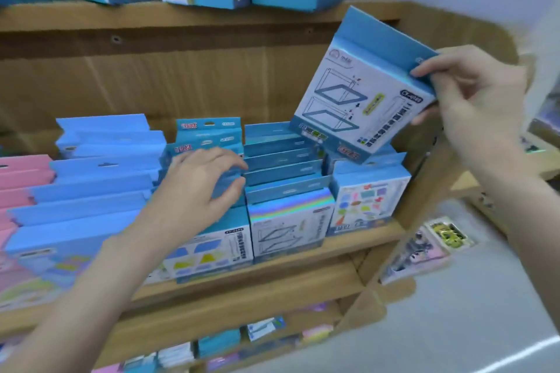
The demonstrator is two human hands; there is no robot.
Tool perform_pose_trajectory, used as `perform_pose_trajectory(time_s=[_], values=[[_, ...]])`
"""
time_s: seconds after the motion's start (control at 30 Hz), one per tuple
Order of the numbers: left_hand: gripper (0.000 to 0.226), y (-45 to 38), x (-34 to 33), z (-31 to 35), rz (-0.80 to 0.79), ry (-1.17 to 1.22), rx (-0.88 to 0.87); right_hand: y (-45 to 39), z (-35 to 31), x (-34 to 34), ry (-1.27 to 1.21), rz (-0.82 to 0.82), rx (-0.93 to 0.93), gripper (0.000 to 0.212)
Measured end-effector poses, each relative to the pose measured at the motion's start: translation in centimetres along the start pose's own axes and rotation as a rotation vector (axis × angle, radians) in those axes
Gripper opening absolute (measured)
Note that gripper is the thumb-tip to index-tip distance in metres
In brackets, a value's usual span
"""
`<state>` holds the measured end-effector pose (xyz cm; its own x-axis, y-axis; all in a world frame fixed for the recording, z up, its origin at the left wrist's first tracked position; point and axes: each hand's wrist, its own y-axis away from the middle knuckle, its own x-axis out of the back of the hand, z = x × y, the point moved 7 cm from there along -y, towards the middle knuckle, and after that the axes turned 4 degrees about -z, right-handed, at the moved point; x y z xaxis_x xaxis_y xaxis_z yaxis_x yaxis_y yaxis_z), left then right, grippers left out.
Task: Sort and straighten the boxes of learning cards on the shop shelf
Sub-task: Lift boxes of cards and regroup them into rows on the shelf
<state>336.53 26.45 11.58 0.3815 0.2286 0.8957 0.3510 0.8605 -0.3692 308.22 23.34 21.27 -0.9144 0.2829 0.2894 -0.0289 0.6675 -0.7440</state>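
Right grip (472, 94) pinches tilted box (363, 100) (left grip (200, 188) on row).

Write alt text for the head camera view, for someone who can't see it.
The right hand holds a blue and white card box tilted above the shelf, while the left hand grips a box in the rows of blue boxes standing there.
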Motion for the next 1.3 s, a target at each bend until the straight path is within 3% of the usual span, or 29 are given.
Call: perform_pose_trajectory(time_s=[0.17, 0.37, 0.43, 0.6, 0.83, 0.97, 1.07, 1.3], values=[[0.043, 0.9, -0.6, 0.0, -0.011, -0.012, 0.098, -0.6, 0.1, 0.8, -0.054, 0.034, 0.076, 0.033], [0.047, 2.1, -0.1, 0.5, 0.056, -0.073, 0.193, -1.4, -1.4, -3.2, 0.310, -0.029, 0.546, 0.025], [0.049, 2.3, -0.2, 0.4, 0.073, -0.088, 0.222, -1.6, 0.0, -6.1, 0.395, -0.107, 0.610, 0.027], [0.057, 2.6, -0.5, -0.8, 0.061, -0.056, 0.297, -4.0, 3.9, -13.3, 0.401, -0.347, 0.517, 0.032], [0.051, 2.9, 0.0, -2.1, 0.104, -0.065, 0.320, -6.3, 9.6, -20.0, 0.314, -0.688, 0.103, 0.030], [0.042, 3.2, 0.8, -2.8, 0.184, -0.087, 0.314, -5.0, 11.5, -21.1, 0.425, -0.906, -0.040, 0.031], [0.036, 3.6, 1.7, -3.1, 0.277, -0.109, 0.293, -5.3, 9.9, -20.7, 0.447, -0.882, 0.048, 0.022], [0.027, 7.8, 5.3, -6.2, 0.482, -0.139, 0.393, -4.3, -0.8, -22.9, 0.203, -0.882, 0.281, 0.016]])
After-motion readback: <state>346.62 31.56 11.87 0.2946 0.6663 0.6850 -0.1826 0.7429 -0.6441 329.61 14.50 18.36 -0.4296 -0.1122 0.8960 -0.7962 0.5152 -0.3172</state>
